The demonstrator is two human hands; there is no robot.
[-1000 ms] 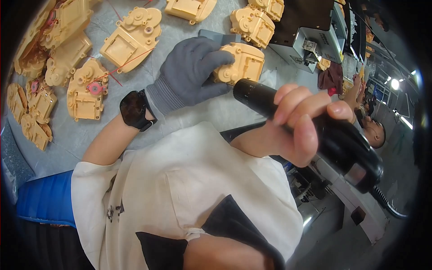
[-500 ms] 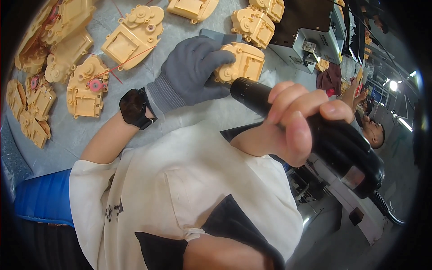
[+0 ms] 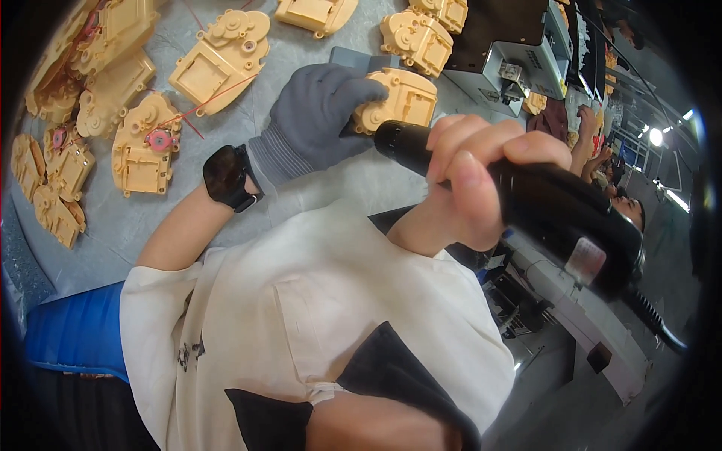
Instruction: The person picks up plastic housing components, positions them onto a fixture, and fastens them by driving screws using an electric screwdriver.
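My left hand (image 3: 323, 113), in a grey glove, is closed on a yellow plastic housing (image 3: 410, 99) with round bosses and a rectangular recess. Behind that housing a grey block (image 3: 357, 59) shows on the table. Bare and wrapped round a black electric screwdriver (image 3: 553, 199), my right hand (image 3: 489, 161) holds the tool slanting, its cable running off to the lower right. The driver's nose reaches the near edge of the housing; its bit is hidden, and I cannot tell whether it touches.
Several similar yellow housings (image 3: 226, 64) lie about the grey table (image 3: 301, 45), some with red wires and round pink-red parts. A black and grey machine (image 3: 496, 56) stands at the back right. Another person (image 3: 628, 210) is at the far right. Something blue (image 3: 75, 323) is at lower left.
The screwdriver and my right hand have shifted slightly left and up. The held housing has moved a little left, while my left hand keeps its grip.
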